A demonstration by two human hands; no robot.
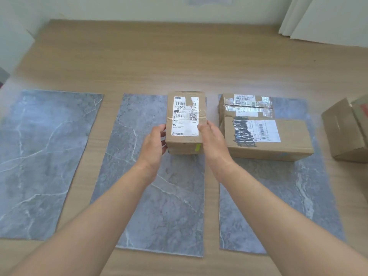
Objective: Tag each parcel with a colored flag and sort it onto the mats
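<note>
Both hands, left hand [154, 144] and right hand [212, 143], clasp the small parcel [185, 121] by its sides over the middle mat [139, 196], apparently to set it squarely; its yellow flag [198, 147] faces the person.

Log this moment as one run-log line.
both hands grip parcel | over middle mat | yellow flag attached | right mat: two parcels

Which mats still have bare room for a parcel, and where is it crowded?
The left mat is bare all over. The middle mat is free nearer than the held parcel. The right mat is free in front; its far end is crowded by two parcels.
</note>
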